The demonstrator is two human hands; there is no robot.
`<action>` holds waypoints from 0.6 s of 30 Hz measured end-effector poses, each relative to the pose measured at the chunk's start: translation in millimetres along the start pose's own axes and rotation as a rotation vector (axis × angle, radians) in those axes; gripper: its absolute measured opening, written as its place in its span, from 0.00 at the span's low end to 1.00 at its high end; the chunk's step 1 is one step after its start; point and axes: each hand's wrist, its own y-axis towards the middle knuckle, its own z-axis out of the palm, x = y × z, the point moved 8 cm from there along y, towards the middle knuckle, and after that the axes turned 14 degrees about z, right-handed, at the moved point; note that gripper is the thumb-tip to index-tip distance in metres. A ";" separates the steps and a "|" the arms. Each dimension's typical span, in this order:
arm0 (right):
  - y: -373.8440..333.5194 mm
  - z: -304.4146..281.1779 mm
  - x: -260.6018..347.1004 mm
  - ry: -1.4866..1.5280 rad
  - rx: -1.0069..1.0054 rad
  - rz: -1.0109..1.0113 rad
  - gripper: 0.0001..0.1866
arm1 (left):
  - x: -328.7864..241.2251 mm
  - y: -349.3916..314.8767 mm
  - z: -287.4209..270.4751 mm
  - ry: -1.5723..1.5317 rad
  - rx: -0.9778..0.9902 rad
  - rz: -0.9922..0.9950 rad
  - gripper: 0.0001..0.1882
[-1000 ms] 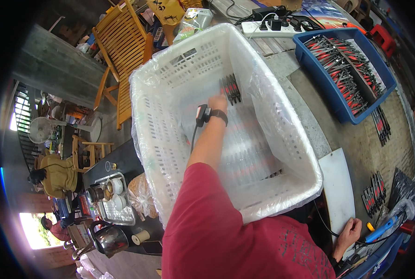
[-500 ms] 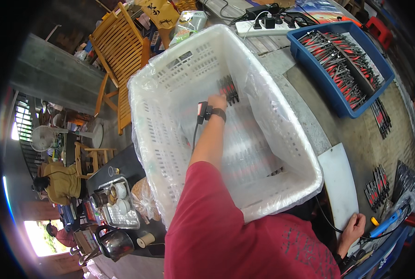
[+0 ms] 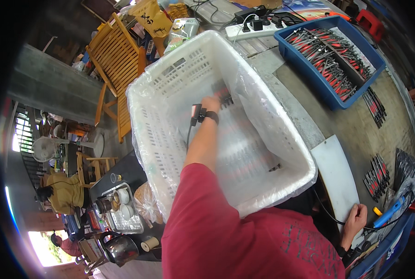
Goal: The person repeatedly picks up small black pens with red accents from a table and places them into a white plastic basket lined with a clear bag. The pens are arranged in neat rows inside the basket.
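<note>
My left hand [image 3: 210, 104] reaches deep into a white perforated crate [image 3: 144, 125] lined with clear plastic film. It touches the near end of a short row of slim black-and-red pen-like pieces [image 3: 223, 93]. Its fingers are blurred and mostly hidden, and a black strap with a small corded device [image 3: 197, 113] sits at the wrist. More such pieces show faintly under the film on the crate's bottom. Over at the right, my right hand [image 3: 356, 219] rests by the near end of a white board [image 3: 336, 176]. Its fingers are curled together, with nothing visible in them.
A blue divided bin [image 3: 330, 95] full of black-and-red pieces stands on the table at the far right. Smaller bundles [image 3: 377, 176] of them lie nearer. A blue-handled tool [image 3: 388, 213] and a power strip [image 3: 254, 30] are also there. Left are a wooden chair [image 3: 114, 60] and a kettle [image 3: 119, 249].
The whole view has shifted slightly. My left hand stays at the row of pieces in the crate. My right hand has turned a little, its fingers now more upright beside the white board.
</note>
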 end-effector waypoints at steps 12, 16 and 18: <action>-0.6 -9.5 12.7 -0.016 -0.081 -0.024 0.03 | -243.1 -52.5 -132.4 -1.029 0.031 0.619 0.08; -1.3 -15.0 15.4 -0.045 -0.145 -0.083 0.04 | -379.4 -156.6 -152.1 -0.994 0.294 0.993 0.08; -1.8 -16.4 16.3 -0.043 -0.148 -0.079 0.04 | -427.5 -205.0 -143.9 -0.960 0.432 1.153 0.08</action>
